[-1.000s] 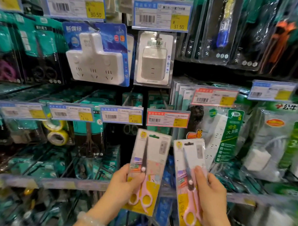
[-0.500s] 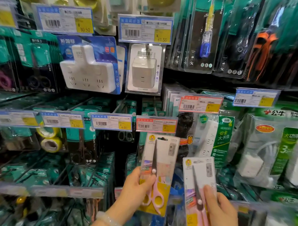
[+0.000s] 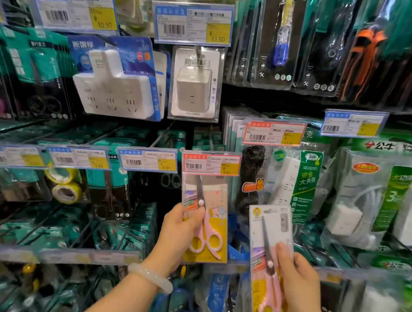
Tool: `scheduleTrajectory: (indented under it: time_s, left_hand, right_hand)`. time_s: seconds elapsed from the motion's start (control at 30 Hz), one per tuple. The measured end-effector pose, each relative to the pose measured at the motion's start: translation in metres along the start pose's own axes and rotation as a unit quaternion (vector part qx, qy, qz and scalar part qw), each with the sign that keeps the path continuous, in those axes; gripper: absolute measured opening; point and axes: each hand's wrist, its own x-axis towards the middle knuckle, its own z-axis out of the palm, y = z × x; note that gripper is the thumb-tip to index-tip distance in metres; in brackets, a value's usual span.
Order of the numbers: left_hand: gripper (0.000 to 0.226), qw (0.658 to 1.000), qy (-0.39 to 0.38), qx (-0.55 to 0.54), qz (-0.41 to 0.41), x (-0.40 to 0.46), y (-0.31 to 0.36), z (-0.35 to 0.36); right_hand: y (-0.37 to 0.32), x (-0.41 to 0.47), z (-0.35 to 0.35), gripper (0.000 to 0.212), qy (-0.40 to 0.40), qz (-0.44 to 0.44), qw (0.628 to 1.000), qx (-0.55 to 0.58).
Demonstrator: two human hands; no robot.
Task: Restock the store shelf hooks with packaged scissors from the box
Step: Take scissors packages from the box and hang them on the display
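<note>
Left hand (image 3: 179, 232): a pack of pink scissors (image 3: 205, 216) is gripped at its left edge, thumb across the front, fingers behind.
Pack position: it is held upright, long axis vertical, its top tucked behind the red price tag (image 3: 211, 165).
Hook: hidden by that tag; whether the hang hole is threaded cannot be told.
Right hand (image 3: 298, 282): a second scissors pack (image 3: 270, 249) is pinched near its middle and held lower, to the right, well below the tag.
Nearer hand: the left is judged closer to the hook.
</note>
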Motion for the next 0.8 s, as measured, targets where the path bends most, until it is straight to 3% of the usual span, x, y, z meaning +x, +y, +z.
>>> scheduleTrajectory:
  time_s: [0.2,0.37,0.8]
  left_hand:
    - [0.008,1.000,-0.011,0.002,0.004,-0.002,0.004,0.005]
    - [0.010,0.991,-0.008,0.114,0.072,-0.006,0.006,0.007]
    - [0.013,0.999,-0.006,-0.016,0.039,-0.009,-0.002,0.021]
  right_hand:
    - [0.000,0.000,-0.003,0.027,0.013,-0.001,1.000,0.013]
    - [0.003,0.003,0.001,0.030,0.006,0.012,1.000,0.005]
    - [0.006,0.012,-0.003,0.031,0.049,0.000,0.999,0.006]
